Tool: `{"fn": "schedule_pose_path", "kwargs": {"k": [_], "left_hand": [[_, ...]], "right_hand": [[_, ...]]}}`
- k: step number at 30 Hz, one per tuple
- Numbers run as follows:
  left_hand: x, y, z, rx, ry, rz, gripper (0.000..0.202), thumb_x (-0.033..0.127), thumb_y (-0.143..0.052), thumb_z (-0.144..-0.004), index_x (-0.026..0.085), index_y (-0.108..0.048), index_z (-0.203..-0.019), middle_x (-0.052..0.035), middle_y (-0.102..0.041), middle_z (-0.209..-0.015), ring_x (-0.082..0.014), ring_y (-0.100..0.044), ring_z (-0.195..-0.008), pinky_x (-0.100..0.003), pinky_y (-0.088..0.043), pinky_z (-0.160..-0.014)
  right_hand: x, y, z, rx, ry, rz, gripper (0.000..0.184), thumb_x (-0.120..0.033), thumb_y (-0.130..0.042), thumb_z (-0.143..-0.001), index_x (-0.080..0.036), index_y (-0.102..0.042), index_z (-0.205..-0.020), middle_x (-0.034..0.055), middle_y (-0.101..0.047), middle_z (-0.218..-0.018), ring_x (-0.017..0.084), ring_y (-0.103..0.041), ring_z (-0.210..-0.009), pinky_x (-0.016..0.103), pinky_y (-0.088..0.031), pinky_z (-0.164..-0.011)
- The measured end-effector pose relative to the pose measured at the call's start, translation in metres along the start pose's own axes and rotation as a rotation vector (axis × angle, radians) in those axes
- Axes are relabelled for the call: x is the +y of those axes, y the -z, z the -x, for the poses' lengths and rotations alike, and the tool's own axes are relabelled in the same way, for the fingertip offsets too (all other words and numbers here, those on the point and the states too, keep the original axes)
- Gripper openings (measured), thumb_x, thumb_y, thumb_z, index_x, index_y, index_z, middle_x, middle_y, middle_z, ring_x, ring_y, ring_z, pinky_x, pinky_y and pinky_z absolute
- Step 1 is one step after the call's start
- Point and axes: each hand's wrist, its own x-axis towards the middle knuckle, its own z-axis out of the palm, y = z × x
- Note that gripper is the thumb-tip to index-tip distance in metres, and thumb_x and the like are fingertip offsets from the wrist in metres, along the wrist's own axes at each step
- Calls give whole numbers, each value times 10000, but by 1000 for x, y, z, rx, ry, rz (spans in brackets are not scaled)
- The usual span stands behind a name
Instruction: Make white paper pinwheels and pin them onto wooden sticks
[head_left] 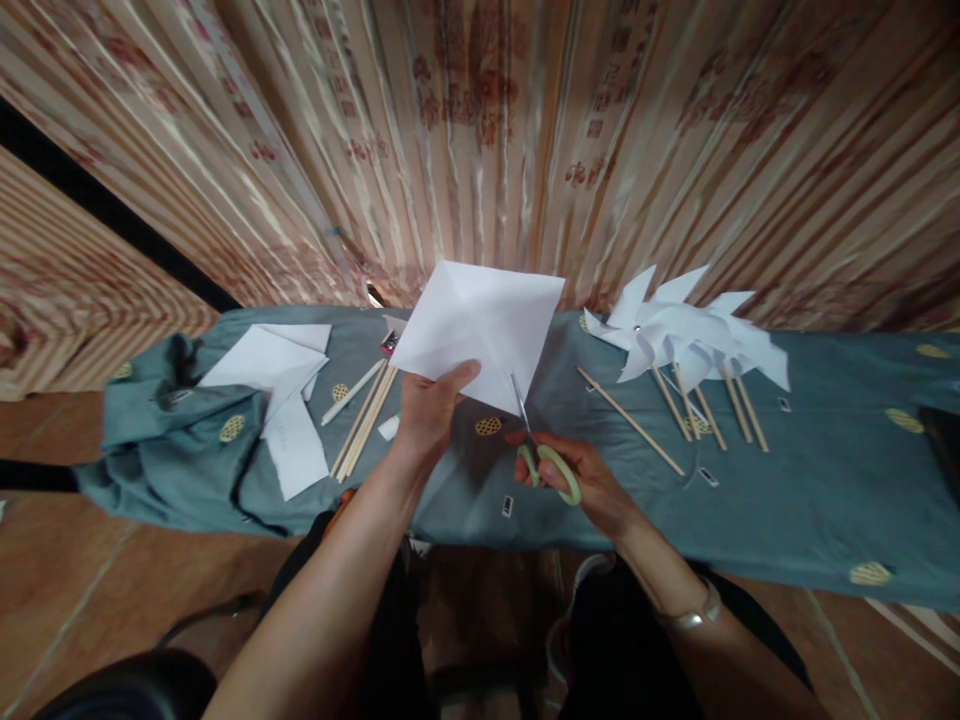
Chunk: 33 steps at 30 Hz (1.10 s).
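My left hand (431,410) pinches the lower edge of a white square sheet of paper (480,325), holding it up over the table with creases showing across it. My right hand (577,480) grips green-handled scissors (544,455); their blades point up and meet the paper's lower corner. Both hands hover above the blue-grey cloth (787,490) that covers the table.
Several finished white paper pinwheels (682,335) on wooden sticks lie at the right. A loose stick (630,420) lies beside them. More sticks (367,420) and a white pen sit left of centre, with white paper sheets (277,385) further left. A striped curtain hangs behind.
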Motion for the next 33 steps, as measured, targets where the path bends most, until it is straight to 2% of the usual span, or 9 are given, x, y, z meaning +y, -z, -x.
{"fn": "schedule_pose_path", "kwargs": {"k": [5,10,14,21,33], "left_hand": [[0,0,0,10,-4,-7,298,158,-777,-540,159,-688,-825,-45,-733,-836,-223,-674,-867,-337,-536,-779],[2,0,2,-4,-13,12,394,172,-778,-552,166,-700,-938,-58,-740,-903,-223,-675,-869,-353,-535,-794],[2,2,2,-1,-4,10,450,167,-784,-548,171,-697,-990,-52,-742,-872,-221,-680,-840,-328,-540,-736],[2,4,2,2,3,15,445,151,-790,-546,179,-694,-980,-40,-742,-856,-210,-683,-819,-312,-551,-711],[2,7,2,9,2,-4,457,165,-791,-540,155,-695,-986,-57,-746,-872,-224,-688,-837,-318,-543,-731]], "right_hand": [[-1,0,0,-5,-12,-21,564,-594,-750,-661,-178,-708,-1039,19,-651,-714,123,-562,-664,249,-448,-630],[0,0,0,-2,-38,-34,562,-563,-770,-653,-179,-707,-1059,10,-635,-704,118,-555,-652,261,-471,-640],[2,0,0,16,-62,-33,557,-526,-795,-637,-177,-712,-1063,10,-630,-707,119,-558,-650,266,-480,-632],[3,1,0,37,-97,-17,527,-469,-820,-616,-190,-723,-1051,7,-636,-694,120,-565,-625,267,-490,-605],[7,1,-2,28,-64,32,467,-472,-791,-658,-188,-731,-1024,-8,-614,-619,114,-543,-568,271,-490,-568]]}}
